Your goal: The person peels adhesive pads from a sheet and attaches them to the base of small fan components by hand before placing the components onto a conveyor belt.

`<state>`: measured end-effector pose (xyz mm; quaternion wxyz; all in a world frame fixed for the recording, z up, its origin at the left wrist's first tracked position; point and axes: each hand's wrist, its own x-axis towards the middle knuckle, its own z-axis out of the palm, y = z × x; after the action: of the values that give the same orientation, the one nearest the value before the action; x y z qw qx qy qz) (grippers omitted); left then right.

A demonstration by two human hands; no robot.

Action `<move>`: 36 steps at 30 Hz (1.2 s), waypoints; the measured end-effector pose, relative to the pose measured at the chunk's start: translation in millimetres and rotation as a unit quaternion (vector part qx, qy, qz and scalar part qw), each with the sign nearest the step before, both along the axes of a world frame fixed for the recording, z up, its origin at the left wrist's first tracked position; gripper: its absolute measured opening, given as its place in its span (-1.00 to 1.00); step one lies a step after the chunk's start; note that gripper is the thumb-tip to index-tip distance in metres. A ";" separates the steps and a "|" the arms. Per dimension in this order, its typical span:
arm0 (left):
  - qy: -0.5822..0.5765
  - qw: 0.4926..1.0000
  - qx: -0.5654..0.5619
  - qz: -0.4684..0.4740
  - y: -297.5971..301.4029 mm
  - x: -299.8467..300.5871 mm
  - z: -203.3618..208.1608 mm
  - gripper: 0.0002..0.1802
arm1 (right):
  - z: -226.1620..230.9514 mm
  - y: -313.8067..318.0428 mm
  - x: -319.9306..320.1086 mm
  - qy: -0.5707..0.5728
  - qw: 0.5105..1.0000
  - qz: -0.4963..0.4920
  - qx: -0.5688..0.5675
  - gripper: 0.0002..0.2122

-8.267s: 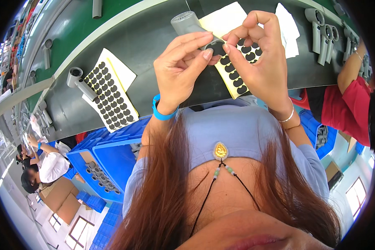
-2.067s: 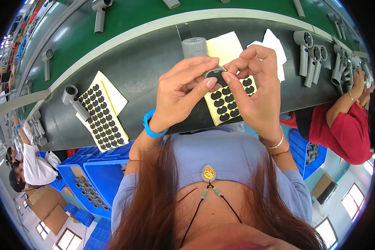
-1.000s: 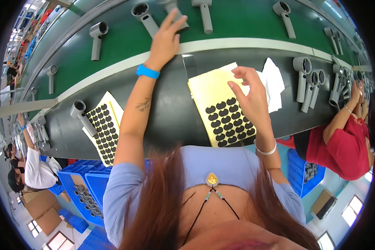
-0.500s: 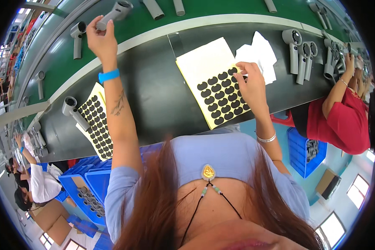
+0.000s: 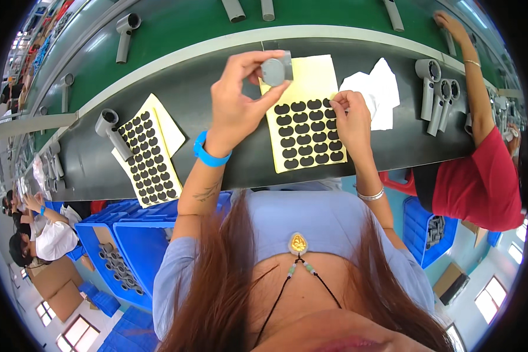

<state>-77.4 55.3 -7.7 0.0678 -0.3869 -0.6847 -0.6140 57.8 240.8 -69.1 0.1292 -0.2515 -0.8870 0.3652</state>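
Between the fingers and thumb of my left hand (image 5: 236, 100) is a grey handheld fan (image 5: 274, 71), raised over the upper part of a yellow sticker sheet (image 5: 305, 67). Its round handle end faces me and its other end is hidden. Rows of black rounded stickers (image 5: 304, 129) with a notch cover the lower part of the sheet. At the sheet's top right row, my right hand (image 5: 353, 117) pinches the edge of a black sticker; its fingertips partly cover it. I cannot tell how far that sticker has lifted.
White paper (image 5: 378, 88) lies right of the sheet. Grey fans (image 5: 431, 94) stand farther right, beside a co-worker in red (image 5: 481, 182). At left, another fan (image 5: 114, 135) rests on a second sticker sheet (image 5: 149, 155). A green conveyor (image 5: 182, 35) carries more fans beyond the pale rail.
My left hand has brought the fan from the conveyor at far left to above the sheet. My right hand stays at the stickers. The co-worker's arm now reaches to the conveyor.
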 end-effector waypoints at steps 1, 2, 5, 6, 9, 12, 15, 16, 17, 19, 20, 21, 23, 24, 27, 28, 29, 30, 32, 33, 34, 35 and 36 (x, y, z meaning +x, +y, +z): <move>-0.001 1.000 -0.001 0.001 2.2 1.3 -0.7 -0.55 | -1.0 -0.4 0.3 0.015 1.000 -0.004 -0.002 -0.90; 0.015 1.000 -0.010 -0.001 4.0 2.4 -1.2 -0.55 | -2.3 -0.6 0.7 0.029 1.000 -0.008 -0.004 -0.92; 0.007 1.000 -0.022 -0.020 3.4 4.2 -0.9 -0.53 | -10.4 10.7 1.1 0.092 0.948 -0.062 -0.300 -0.93; -0.016 0.999 -0.026 -0.036 2.4 4.7 -0.4 -0.51 | -8.2 16.2 3.3 0.089 0.912 -0.066 -0.394 -0.94; -0.032 0.997 -0.037 -0.056 -1.6 1.1 0.2 -0.50 | 0.7 24.2 6.8 0.139 0.953 -0.011 -0.268 -0.93; -0.003 0.996 -0.052 -0.068 -5.8 1.2 2.0 -0.49 | 50.7 4.0 4.3 0.178 0.936 0.033 -0.301 -0.91; -0.034 0.992 -0.045 -0.109 -4.0 7.8 5.1 -0.53 | 94.5 -18.0 -0.1 0.219 0.929 0.076 -0.290 -0.80; -0.066 0.989 -0.017 -0.128 -1.5 12.1 3.7 -0.55 | 103.6 -22.7 0.0 0.233 0.927 0.086 -0.280 -0.71; -0.097 0.984 0.011 -0.147 -0.2 15.2 2.4 -0.57 | 107.6 -24.5 0.2 0.229 0.928 0.084 -0.281 -0.71; -0.107 0.979 -0.012 -0.171 -0.6 16.6 1.9 -0.61 | 112.9 -26.5 0.7 0.252 0.927 0.141 -0.240 -0.61; -0.145 0.972 -0.001 -0.183 0.7 20.4 2.1 -0.62 | 114.8 -27.9 0.6 0.249 0.926 0.139 -0.247 -0.61; -0.183 0.964 0.009 -0.194 2.0 24.0 2.3 -0.62 | 115.7 -29.4 -0.3 0.248 0.927 0.136 -0.246 -0.61; -0.204 0.957 0.017 -0.207 5.1 28.7 1.6 -0.63 | 116.7 -32.2 -1.8 0.246 0.922 0.113 -0.277 -0.62; -0.196 0.957 0.021 -0.213 6.4 30.3 0.8 -0.62 | 117.8 -32.7 -1.8 0.239 0.922 0.113 -0.284 -0.65; -0.212 0.952 0.048 -0.217 11.0 35.3 -1.5 -0.62 | 116.8 -30.4 1.8 0.220 0.927 0.113 -0.282 -0.67; -0.203 0.954 0.033 -0.219 10.6 34.4 1.6 -0.63 | 117.5 -29.7 3.3 0.220 0.928 0.111 -0.281 -0.67; -0.194 0.956 0.017 -0.221 10.7 34.1 4.3 -0.63 | 119.1 -29.0 4.5 0.208 0.931 0.107 -0.281 -0.67; -0.195 0.955 0.017 -0.223 11.3 34.6 6.4 -0.63 | 120.2 -28.4 5.6 0.196 0.934 0.103 -0.281 -0.68; -0.200 0.953 0.009 -0.227 11.5 35.5 8.7 -0.64 | 119.3 -27.2 5.8 0.197 0.933 0.103 -0.282 -0.68; -0.200 0.953 0.008 -0.227 11.9 35.8 7.6 -0.64 | 118.9 -26.6 5.8 0.197 0.933 0.102 -0.283 -0.68; -0.201 0.952 0.013 -0.228 12.5 35.9 5.8 -0.64 | 119.1 -26.4 5.9 0.198 0.933 0.101 -0.282 -0.68; -0.202 0.952 0.018 -0.229 12.9 36.2 4.5 -0.64 | 119.4 -26.4 5.8 0.194 0.934 0.100 -0.282 -0.68; -0.202 0.952 0.018 -0.230 13.0 36.4 3.9 -0.64 | 119.6 -26.3 5.7 0.190 0.935 0.100 -0.281 -0.68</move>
<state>-41.0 68.3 -3.7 -0.2079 -0.4009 -0.5650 -0.6905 63.5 214.5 50.4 0.1822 -0.1136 -0.7273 0.6519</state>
